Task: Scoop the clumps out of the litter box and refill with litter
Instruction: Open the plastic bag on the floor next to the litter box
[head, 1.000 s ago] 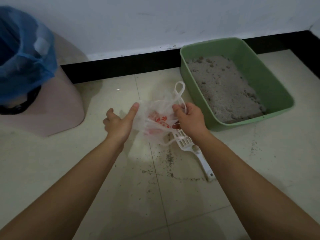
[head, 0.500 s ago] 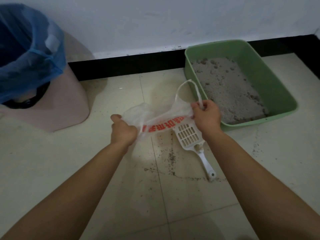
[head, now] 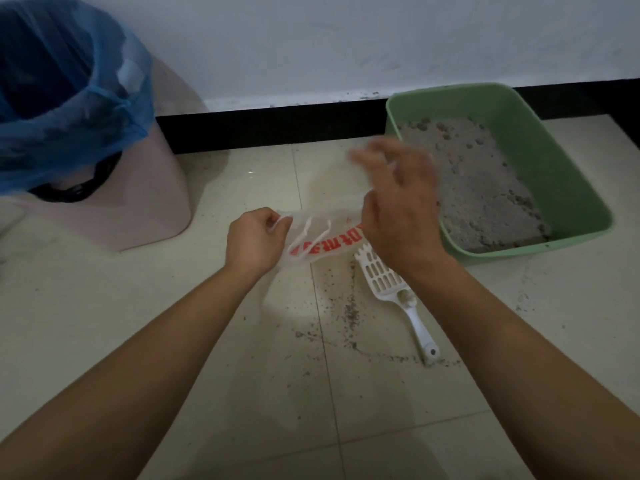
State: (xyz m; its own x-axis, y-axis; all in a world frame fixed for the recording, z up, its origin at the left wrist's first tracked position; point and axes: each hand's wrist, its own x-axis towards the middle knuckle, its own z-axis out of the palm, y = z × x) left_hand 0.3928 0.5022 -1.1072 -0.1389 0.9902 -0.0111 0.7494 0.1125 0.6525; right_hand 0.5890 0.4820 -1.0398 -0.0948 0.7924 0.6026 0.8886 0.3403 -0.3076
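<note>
A green litter box [head: 557, 168] sits on the floor by the wall at the right, holding grey litter [head: 485, 192] with small clumps near its far end. A white slotted scoop [head: 384, 277] lies on the tiles just left of the box, handle toward me. Above the scoop I hold a thin translucent plastic bag [head: 322, 237] with red print. My left hand [head: 254, 239] grips one side of its rim. My right hand [head: 398, 206] is blurred by motion, raised over the box's near left corner, and pinches the other side.
A pink bin [head: 138, 202] lined with a blue bag [head: 69, 116] stands at the left against the wall. Spilled litter grains [head: 349, 311] are scattered over the tiles around the scoop. A black skirting strip runs along the wall.
The bunched bag was pulled apart between both hands. My right hand has since lifted up and toward the box with its side of the bag; my left hand stays low.
</note>
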